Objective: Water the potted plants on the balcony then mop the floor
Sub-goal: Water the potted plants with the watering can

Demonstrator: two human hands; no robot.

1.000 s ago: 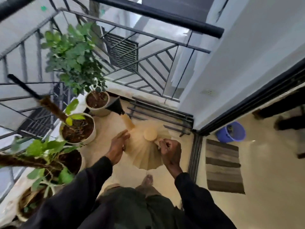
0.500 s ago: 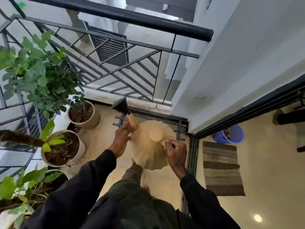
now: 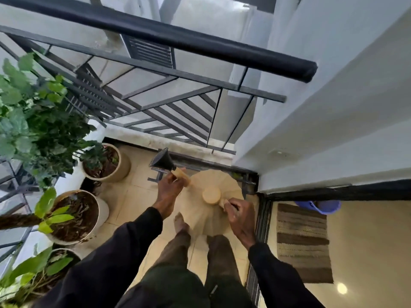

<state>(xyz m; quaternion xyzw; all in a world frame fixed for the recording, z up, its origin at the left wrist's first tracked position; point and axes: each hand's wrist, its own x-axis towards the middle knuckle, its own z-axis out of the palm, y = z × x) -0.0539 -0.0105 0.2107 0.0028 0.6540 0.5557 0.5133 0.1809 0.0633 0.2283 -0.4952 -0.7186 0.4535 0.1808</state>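
Note:
A beige ribbed watering can (image 3: 211,210) with a black rose head (image 3: 162,162) hangs over the balcony tiles in front of me. My right hand (image 3: 239,215) grips its handle at the right side. My left hand (image 3: 170,188) holds the beige spout just below the black head. Three potted plants stand along the left railing: a bushy one in the far pot (image 3: 120,165), a middle pot (image 3: 101,211) with yellow-green leaves, and a near pot (image 3: 66,252) partly hidden by my sleeve.
Black metal railing (image 3: 178,41) closes the balcony ahead and to the left. A white wall (image 3: 333,118) rises on the right. Beyond the sliding door track (image 3: 262,218) lie a striped mat (image 3: 303,243) and a blue bucket (image 3: 318,206). My bare feet stand on the tiles.
The can's spout has lifted away from the far pot and now points up and left. My left hand moved from the can's body onto the spout. The view has shifted right.

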